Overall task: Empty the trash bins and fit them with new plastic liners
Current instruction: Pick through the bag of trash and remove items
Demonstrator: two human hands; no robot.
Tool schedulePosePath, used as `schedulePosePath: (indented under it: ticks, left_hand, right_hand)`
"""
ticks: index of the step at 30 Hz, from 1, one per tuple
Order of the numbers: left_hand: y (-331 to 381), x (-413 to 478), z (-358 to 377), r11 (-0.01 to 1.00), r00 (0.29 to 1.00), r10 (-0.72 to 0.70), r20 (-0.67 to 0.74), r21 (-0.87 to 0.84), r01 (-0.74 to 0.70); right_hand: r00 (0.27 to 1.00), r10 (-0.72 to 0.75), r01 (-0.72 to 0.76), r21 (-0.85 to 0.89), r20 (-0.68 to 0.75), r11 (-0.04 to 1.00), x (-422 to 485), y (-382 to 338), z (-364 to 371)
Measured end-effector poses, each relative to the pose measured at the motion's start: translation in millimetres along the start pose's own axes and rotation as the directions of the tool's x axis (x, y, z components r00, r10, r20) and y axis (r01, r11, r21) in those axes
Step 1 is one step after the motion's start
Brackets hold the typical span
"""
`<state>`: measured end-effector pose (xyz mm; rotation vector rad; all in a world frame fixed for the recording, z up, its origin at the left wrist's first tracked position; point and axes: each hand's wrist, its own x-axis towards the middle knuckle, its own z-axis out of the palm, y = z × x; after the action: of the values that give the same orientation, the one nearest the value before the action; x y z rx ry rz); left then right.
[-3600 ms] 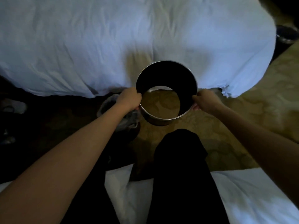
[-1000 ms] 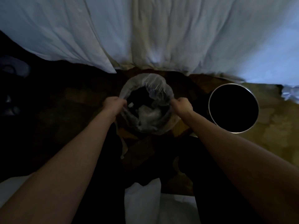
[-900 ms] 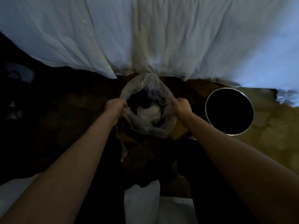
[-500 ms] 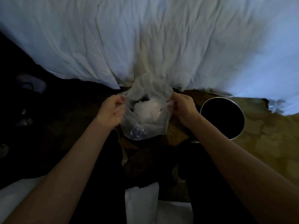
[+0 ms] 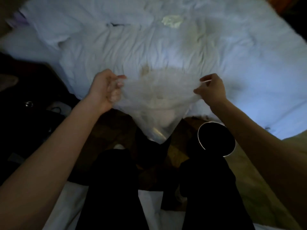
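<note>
Arms extended; left hand (image 5: pixel 106 90) and right hand (image 5: pixel 213 90) fingers clamped on opposite top edges of translucent plastic trash bag (image 5: pixel 156 105), hanging stretched between them. Round steel-rimmed black bin (image 5: pixel 216 138) on floor, right.

A bed (image 5: pixel 166 47) covered in rumpled white sheet carries one crumpled pale wad (image 5: pixel 172 21). The patterned carpet floor (image 5: pixel 245 171) carries a metal-rimmed bin (image 5: pixel 216 138), upright near the bed edge.
</note>
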<state>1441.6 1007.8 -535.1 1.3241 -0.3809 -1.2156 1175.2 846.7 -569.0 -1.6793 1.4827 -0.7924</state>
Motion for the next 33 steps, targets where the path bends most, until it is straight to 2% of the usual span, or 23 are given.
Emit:
schedulePosePath:
  ticks: [2,3,5,7,10,14,15,16,17,18,20,22,24,26,29,31,33]
  left_hand:
    - [20,-22,1,0.958,0.994,0.082,-0.077,0.281,-0.057]
    - [28,-34,2,0.890,0.986,0.139,-0.093,0.449,-0.083]
    - [40,-59,7,0.671,0.973,0.221,-0.068,0.735,-0.101]
    - [47,-82,15,0.461,0.968,0.249,0.010,0.878,-0.128]
    - [44,-113,29,0.172,0.957,0.203,0.206,0.955,-0.243]
    - [31,-141,37,-0.266,0.888,0.196,0.416,0.894,-0.360]
    - [29,-144,37,-0.335,0.865,0.213,0.455,0.865,-0.373]
    - [28,-147,38,-0.351,0.849,0.237,0.473,0.856,-0.379]
    - [28,-148,37,-0.315,0.842,0.266,0.470,0.868,-0.385]
    - [28,-149,36,-0.226,0.840,0.297,0.454,0.888,-0.400]
    - [29,-152,33,0.046,0.848,0.346,0.402,0.895,-0.444]
    - [27,-156,32,0.309,0.856,0.392,0.337,0.828,-0.467]
    - [21,-160,35,0.483,0.864,0.432,0.259,0.742,-0.465]
    - [16,-163,38,0.619,0.884,0.432,0.181,0.653,-0.436]
    - [15,-167,45,0.808,0.927,0.362,0.100,0.461,-0.366]
    - [15,-171,54,0.894,0.944,0.310,0.113,0.303,-0.330]
    - [15,-173,64,0.936,0.949,0.275,0.155,0.184,-0.301]
  right_hand:
    - [0.997,-0.078,0.078,-0.115,-0.002,0.990,-7,-17,-27]
    - [0.995,-0.099,0.098,-0.168,0.002,0.981,-11,-25,-40]
    - [0.993,-0.120,0.114,-0.251,-0.006,0.961,-18,-37,-64]
    - [0.993,-0.116,0.107,-0.277,-0.017,0.955,-28,-45,-82]
    - [0.999,-0.040,0.032,-0.229,-0.032,0.973,-44,-58,-100]
    - [0.998,0.048,-0.050,-0.039,-0.042,0.998,-59,-79,-120]
    - [0.997,0.075,-0.075,0.029,-0.032,0.997,-63,-83,-125]
    - [0.995,0.103,-0.101,0.102,-0.017,0.990,-66,-85,-130]
    - [0.991,0.135,-0.135,0.173,0.009,0.976,-69,-86,-135]
    - [0.986,0.162,-0.168,0.233,0.045,0.958,-72,-87,-139]
    - [0.979,0.177,-0.199,0.280,0.103,0.939,-76,-86,-147]
    - [0.976,0.168,-0.200,0.260,0.140,0.945,-83,-86,-154]
    - [0.969,0.150,-0.198,0.249,0.198,0.948,-89,-86,-159]
    - [0.946,0.135,-0.242,0.365,0.293,0.899,-96,-87,-161]
    - [0.896,0.078,-0.345,0.573,0.438,0.744,-108,-94,-157]
    - [0.859,-0.003,-0.367,0.621,0.512,0.693,-118,-99,-153]
    - [0.830,-0.049,-0.369,0.612,0.556,0.699,-129,-109,-146]
